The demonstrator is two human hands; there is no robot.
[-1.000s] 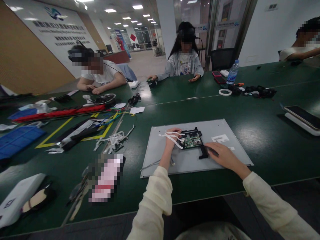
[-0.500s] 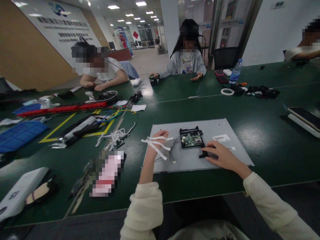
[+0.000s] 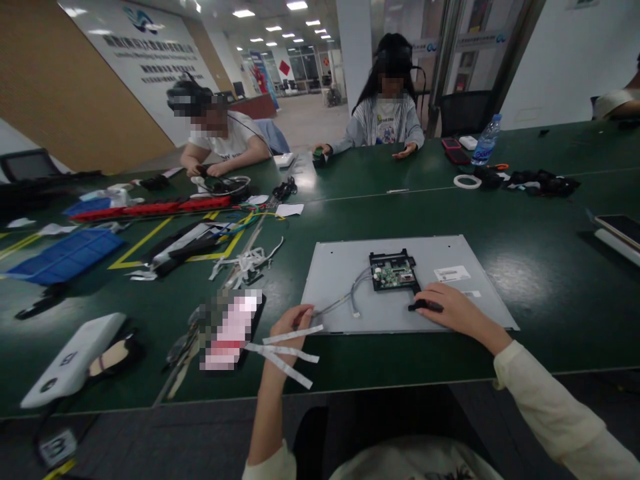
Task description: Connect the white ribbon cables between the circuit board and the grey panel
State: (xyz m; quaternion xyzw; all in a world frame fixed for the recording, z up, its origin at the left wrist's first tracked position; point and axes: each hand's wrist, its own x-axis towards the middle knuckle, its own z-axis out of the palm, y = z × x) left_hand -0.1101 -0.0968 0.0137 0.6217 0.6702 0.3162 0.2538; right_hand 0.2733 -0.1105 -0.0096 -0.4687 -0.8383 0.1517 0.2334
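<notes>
A flat grey metal panel (image 3: 350,260) lies on the green table, bearing a black plastic bracket (image 3: 411,261) with a green circuit board (image 3: 393,275). A thin grey cable (image 3: 340,303) runs from the board to the panel's front left corner. There the fingers of my left hand (image 3: 290,321) are closed around the cable's far part; whether they also grip the panel edge is hidden. White adhesive strips (image 3: 287,350) hang from this hand and wrist. My right hand (image 3: 447,308) is closed on the bracket's protruding black arm (image 3: 420,306), near the panel's front right.
Left of the panel lie a phone (image 3: 233,333), crumpled white strips (image 3: 250,263), a white device (image 3: 75,360) and a blue tray (image 3: 70,253). Two people sit across the table. A water bottle (image 3: 486,141) and tape roll (image 3: 467,181) stand at the back right.
My left hand has moved from above the panel toward its front left corner, beside the cable. My right hand has closed further on the bracket's arm. The view has shifted slightly left.
</notes>
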